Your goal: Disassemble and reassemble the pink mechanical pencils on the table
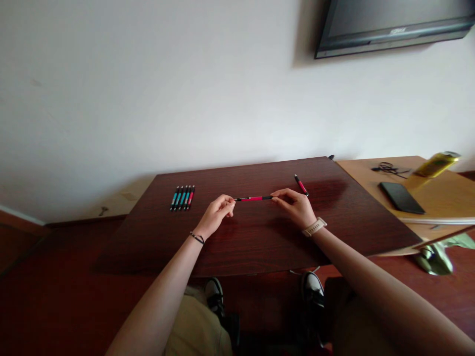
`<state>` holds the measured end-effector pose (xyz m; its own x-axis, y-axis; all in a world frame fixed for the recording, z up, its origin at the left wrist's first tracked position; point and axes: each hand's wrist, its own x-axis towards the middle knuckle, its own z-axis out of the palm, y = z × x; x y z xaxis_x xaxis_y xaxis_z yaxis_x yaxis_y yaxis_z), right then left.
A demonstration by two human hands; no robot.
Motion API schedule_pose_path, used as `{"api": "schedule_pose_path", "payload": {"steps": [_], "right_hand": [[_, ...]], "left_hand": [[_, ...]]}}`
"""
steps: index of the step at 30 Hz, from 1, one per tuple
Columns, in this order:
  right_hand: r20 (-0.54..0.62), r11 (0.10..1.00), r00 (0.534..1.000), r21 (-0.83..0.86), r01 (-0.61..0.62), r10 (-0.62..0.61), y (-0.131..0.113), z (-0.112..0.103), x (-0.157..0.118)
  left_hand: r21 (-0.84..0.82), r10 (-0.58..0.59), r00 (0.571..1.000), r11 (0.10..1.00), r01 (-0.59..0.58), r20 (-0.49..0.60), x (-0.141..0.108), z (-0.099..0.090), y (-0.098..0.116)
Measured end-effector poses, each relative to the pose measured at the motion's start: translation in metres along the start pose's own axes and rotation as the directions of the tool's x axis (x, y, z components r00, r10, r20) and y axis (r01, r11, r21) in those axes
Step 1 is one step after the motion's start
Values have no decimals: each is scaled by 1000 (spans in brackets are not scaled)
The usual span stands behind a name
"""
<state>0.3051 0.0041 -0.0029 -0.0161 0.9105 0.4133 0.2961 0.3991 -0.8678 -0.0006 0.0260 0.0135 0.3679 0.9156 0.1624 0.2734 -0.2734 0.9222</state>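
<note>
A red and black pen is stretched level between my two hands, above the middle of the dark brown table. My left hand pinches its left end, and my right hand pinches its right end. Fingertips cover both ends of the pen. Another red and black pen lies slanted on the table just behind my right hand. To the left of my left hand lies a side-by-side row of several pens, teal ones with a red one at the row's right end.
At the right stands a lighter wooden table holding a black phone, a dark cable and a yellow can. A screen hangs on the white wall behind. My shoes are below the table's front edge.
</note>
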Motion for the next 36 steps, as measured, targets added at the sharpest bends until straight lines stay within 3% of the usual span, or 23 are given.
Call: {"api": "schedule_pose_path", "payload": {"steps": [14, 19, 26, 36], "right_hand": [[48, 998, 998, 62, -31, 28, 2, 5, 0], [62, 997, 998, 78, -28, 23, -2, 8, 0], [64, 999, 998, 51, 11, -14, -5, 11, -2], [33, 997, 999, 76, 14, -17, -18, 9, -6]], "left_hand": [[9, 31, 999, 999, -31, -9, -3, 3, 5], [-34, -7, 999, 999, 5, -44, -2, 7, 6], [-272, -144, 982, 956, 105, -125, -1, 14, 3], [-366, -223, 972, 913, 182, -70, -9, 11, 13]]}}
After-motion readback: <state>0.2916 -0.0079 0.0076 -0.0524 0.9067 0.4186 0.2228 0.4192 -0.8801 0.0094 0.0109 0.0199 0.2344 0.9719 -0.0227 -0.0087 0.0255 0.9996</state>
